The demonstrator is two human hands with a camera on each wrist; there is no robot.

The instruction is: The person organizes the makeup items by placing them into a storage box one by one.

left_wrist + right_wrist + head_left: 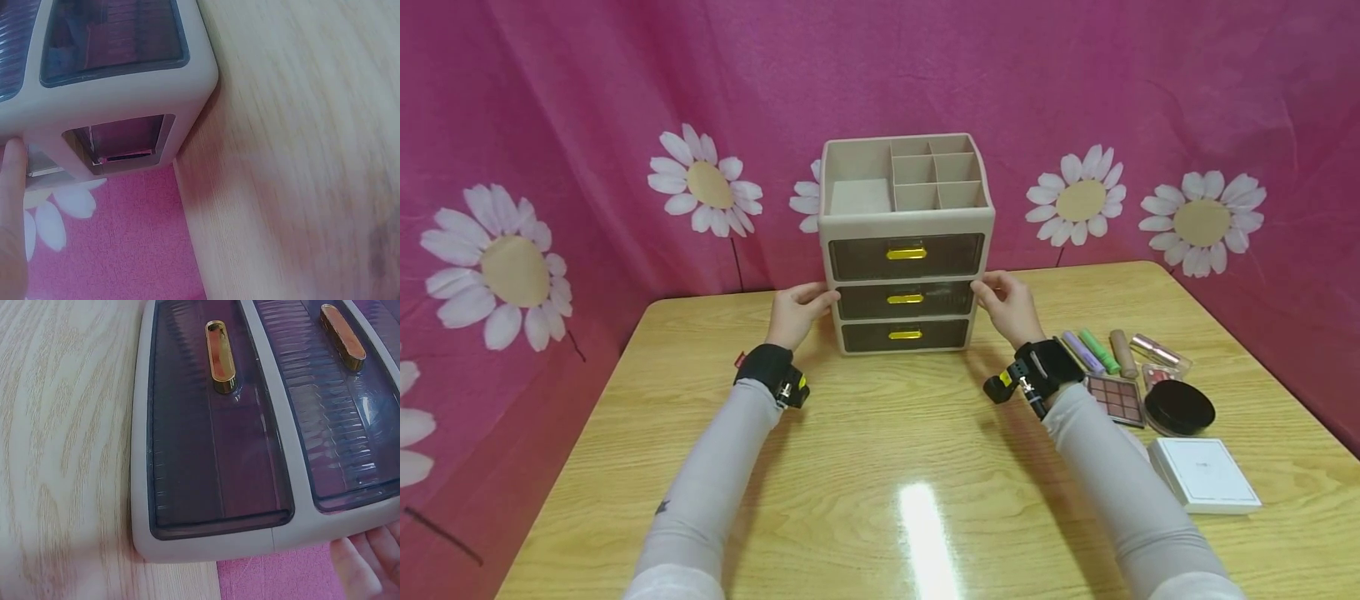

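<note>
Wooden table (850, 450), half-curled hands (797, 315) (1011, 310) against the sides of a drawer organizer (906, 279)

Legible text: none in any view. White box (1208, 477): faint marking on the top face, too small to read. Red tag (740, 359) beside the left wristband (765, 367): lettering, if any, cannot be resolved. Left sleeve (700, 492): small dark mark, indistinct; not readable as characters.
</note>
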